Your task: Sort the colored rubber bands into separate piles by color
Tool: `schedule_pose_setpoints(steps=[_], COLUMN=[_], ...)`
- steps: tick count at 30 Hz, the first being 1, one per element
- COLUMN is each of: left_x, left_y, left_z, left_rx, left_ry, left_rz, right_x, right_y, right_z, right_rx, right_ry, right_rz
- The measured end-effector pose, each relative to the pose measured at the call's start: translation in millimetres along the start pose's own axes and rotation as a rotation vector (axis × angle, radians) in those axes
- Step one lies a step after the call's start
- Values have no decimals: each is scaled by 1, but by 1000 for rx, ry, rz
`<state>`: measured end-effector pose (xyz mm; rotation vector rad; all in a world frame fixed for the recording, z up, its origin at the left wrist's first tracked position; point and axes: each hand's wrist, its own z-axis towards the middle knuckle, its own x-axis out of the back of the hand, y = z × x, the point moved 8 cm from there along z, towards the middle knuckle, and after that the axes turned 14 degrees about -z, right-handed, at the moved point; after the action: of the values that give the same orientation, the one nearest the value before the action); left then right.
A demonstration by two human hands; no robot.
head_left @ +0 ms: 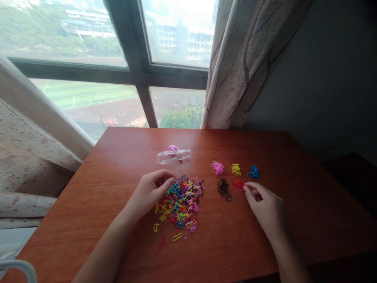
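Note:
A mixed pile of small coloured rubber bands (181,202) lies on the wooden table. At its upper left edge is my left hand (153,190), fingers curled and thumb near the index finger; whatever is between the tips is hidden. To the right, my right hand (266,206) pinches with thumb and index finger at the edge of a small heap of red rubber bands (238,184). Around that heap lie separate clusters of black rubber bands (223,186), pink rubber bands (218,168), yellow rubber bands (236,169) and blue rubber bands (253,171).
Behind the mixed pile, a clear plastic bottle-shaped container (171,157) lies on its side with a pink piece (173,148) at it. A few loose bands lie near the front. The table (132,149) stands against a window, with curtains (244,59) on both sides.

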<state>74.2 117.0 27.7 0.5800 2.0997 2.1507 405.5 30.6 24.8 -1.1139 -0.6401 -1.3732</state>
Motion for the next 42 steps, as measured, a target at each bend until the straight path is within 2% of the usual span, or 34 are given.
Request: schedule_pose_setpoints(steps=[5, 9, 12, 23, 28, 36, 42], left_x=[0, 3, 3, -7, -10, -3, -21], left_y=[4, 4, 1, -5, -2, 4, 8], left_z=[-1, -1, 0, 2, 1, 0, -4], left_rx=[-66, -136, -144, -114, -135, -129, -141], left_ry=[8, 26, 27, -50, -93, -52, -198], left_rz=[176, 344, 420, 528, 442, 400, 421], right_x=[4, -10, -24, -33, -35, -30, -28], right_y=[-47, -85, -101, -105, -106, -107, -108], right_z=[-19, -40, -52, -59, -59, -57, -56], right_rx=[90, 167, 192, 187, 196, 198, 210], right_ry=[-36, -135, -199, -229, -235, -214, -207], right_rz=[172, 293, 325, 333, 344, 350, 349])
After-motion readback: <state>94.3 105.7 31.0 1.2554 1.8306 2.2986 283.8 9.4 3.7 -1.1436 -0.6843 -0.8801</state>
